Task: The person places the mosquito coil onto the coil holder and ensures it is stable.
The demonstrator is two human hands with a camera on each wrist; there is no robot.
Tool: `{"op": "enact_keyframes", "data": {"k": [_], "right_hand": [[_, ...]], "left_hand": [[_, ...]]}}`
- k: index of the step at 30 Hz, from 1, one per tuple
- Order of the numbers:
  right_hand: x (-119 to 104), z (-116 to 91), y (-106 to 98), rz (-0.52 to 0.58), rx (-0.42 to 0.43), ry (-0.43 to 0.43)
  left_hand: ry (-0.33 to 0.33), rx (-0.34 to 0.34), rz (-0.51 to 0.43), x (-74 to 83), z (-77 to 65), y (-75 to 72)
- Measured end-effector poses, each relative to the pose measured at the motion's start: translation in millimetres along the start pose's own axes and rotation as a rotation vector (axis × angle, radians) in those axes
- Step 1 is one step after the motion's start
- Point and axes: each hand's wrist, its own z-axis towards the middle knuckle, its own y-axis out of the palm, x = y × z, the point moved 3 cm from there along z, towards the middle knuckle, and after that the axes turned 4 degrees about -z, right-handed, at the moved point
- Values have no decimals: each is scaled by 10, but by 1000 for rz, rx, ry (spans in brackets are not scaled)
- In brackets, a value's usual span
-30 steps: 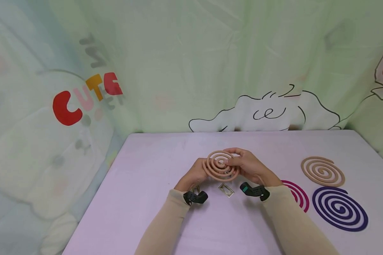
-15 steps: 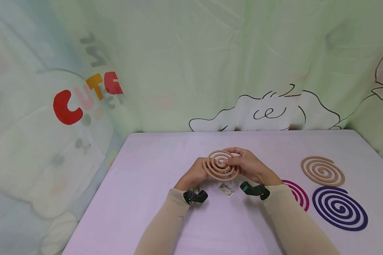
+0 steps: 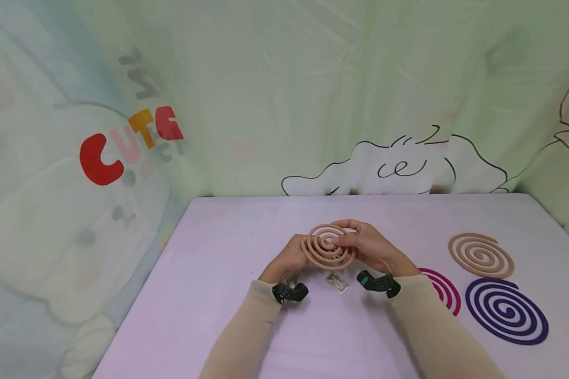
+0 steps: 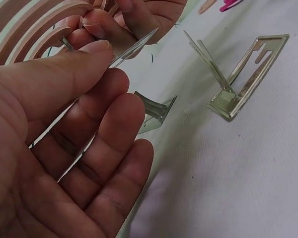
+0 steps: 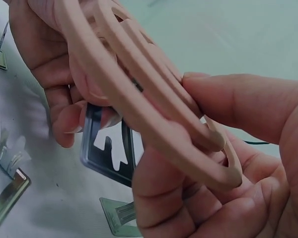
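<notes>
Pinching a metal stand (image 5: 100, 164) with the left hand (image 3: 291, 255) and a tan coil (image 5: 124, 101) with the right hand (image 3: 372, 247), above the desk (image 3: 218, 316). Could snap the coil by pushing too hard.

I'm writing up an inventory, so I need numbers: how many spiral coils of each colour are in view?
Tan: 2, a held coil in the right hand and a loose tan coil
Pink: 1, a pink coil partly hidden by the right sleeve
Purple: 1, a purple coil
Total: 4
</notes>
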Motion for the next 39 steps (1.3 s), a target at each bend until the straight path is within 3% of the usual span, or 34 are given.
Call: {"op": "enact_keyframes", "data": {"k": [20, 31, 39], "right_hand": [[0, 1, 14, -24, 4, 6], [-7, 16, 23, -34, 6, 8], [-17, 15, 40, -34, 18, 18]], "left_hand": [[3, -9, -36, -53, 0, -6], [8, 3, -4, -41, 8, -27], [-11, -4, -46, -28, -9, -23]]}}
